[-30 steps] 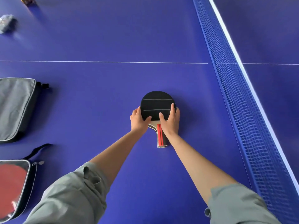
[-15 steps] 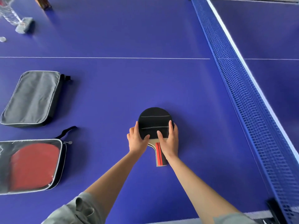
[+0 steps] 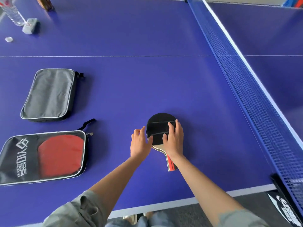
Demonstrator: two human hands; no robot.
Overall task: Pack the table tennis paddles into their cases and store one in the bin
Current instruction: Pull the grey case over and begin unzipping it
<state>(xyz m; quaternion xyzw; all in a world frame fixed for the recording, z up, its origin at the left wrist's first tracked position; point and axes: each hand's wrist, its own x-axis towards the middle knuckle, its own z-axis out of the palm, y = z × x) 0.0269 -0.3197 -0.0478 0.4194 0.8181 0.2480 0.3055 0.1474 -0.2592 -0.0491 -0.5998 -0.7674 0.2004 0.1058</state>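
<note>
A black-faced paddle (image 3: pixel 158 126) with a red-striped wooden handle lies flat on the blue table (image 3: pixel 147 82). My right hand (image 3: pixel 174 140) rests flat on its face and neck, fingers spread. My left hand (image 3: pixel 140 145) is at the paddle's left edge, thumb touching the blade, fingers apart. At the left lies a black case (image 3: pixel 24 159) with a clear window that shows a red paddle (image 3: pixel 60 154) inside. A grey case (image 3: pixel 49 94) lies shut beyond it. No bin is in view.
The blue net (image 3: pixel 255 102) runs along the right side, with its clamp (image 3: pixel 285 194) at the table's near edge. At the far left stand a clear bottle (image 3: pixel 12 15), a grey block (image 3: pixel 30 27) and a small white cap (image 3: pixel 9 39). The table's near edge is just below my forearms.
The camera has pulled back and tilted, which brings both cases fully into view. My left hand has slid off the paddle face to its left edge. The paddle has stayed on the table.
</note>
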